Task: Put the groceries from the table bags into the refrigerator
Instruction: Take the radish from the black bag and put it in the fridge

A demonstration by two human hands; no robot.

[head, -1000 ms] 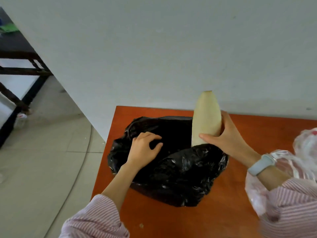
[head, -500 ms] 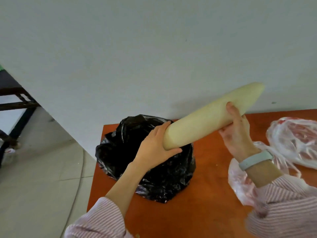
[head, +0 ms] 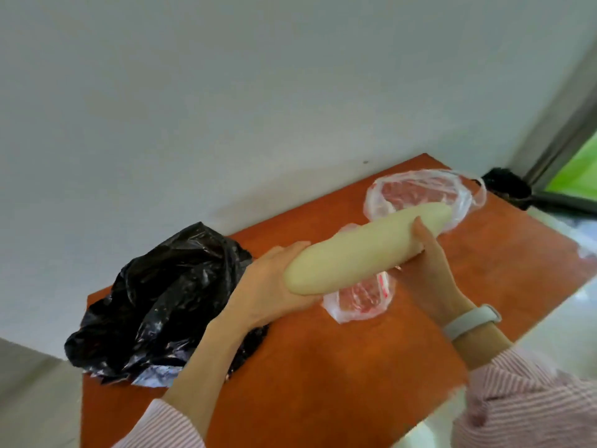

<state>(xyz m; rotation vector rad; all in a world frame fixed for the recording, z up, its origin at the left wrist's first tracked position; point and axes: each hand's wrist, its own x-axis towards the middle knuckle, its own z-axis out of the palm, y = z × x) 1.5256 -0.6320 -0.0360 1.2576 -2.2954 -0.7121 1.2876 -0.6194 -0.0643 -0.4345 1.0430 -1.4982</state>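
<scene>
Both hands raised above the table, forearms extended forward.
Left hand (head: 268, 286): palm up, fingers cupped under the blunt end of the radish (head: 365, 250). Right hand (head: 429, 266): fingers curled round its far end; pale band on the wrist; striped sleeves on both forearms.

Grey wall (head: 226, 108) fills upper frame; black bin (head: 508, 185) & green-lit window (head: 578, 176) at right edge; pale floor (head: 32, 399) lower left.
</scene>
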